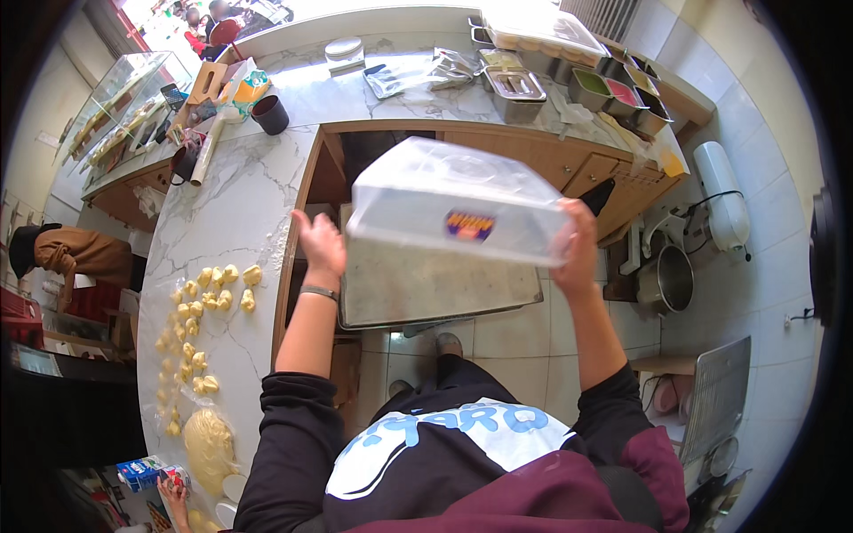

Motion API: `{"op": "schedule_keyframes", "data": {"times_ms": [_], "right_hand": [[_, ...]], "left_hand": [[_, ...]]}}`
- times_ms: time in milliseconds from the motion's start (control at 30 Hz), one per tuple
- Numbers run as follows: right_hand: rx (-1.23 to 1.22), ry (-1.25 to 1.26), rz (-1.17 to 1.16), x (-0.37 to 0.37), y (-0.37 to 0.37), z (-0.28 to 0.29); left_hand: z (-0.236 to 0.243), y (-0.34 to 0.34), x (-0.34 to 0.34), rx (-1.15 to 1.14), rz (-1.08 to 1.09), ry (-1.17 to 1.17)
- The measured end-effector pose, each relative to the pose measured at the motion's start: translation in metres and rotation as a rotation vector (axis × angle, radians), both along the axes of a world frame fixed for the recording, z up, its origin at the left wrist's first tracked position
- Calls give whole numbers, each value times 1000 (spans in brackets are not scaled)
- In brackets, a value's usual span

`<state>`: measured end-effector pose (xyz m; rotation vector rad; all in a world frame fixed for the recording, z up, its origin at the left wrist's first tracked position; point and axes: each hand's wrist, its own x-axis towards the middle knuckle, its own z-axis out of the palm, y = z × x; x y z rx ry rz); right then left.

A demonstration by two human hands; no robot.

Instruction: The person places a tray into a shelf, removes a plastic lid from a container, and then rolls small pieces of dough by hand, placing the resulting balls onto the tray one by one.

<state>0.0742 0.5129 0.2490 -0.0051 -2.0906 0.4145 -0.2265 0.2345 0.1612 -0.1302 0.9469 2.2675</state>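
Both hands hold a clear plastic box [458,200] in the air above a metal tray [426,284]. The left hand [320,244] steadies its left end with open fingers; the right hand [577,244] grips its right corner. Dough pieces [213,293] lie on the marble desk [231,204], left of the tray.

I see a white marble L-shaped desk [233,210] with wooden cabinet fronts [569,160] wrapping a pale grey tiled floor [524,342]. White tiled walls [755,115] rise at right, and bright daylight falls through a glass display case [124,89] at upper left.
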Motion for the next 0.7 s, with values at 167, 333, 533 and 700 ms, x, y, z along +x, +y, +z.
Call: {"op": "schedule_keyframes", "data": {"times_ms": [167, 333, 533, 700], "right_hand": [[-170, -101, -126, -5, -8, -23], [-836, 139, -288, 13, 17, -63], [-1561, 163, -298, 36, 23, -130], [-2084, -48, -225, -22, -25, -202]], "left_hand": [[24, 18, 20, -49, -101, 144], [12, -71, 16, -508, 187, 609], [-26, -193, 79, -1843, 245, 1513], [-33, -242, 116, -2083, -116, 1414]]}}
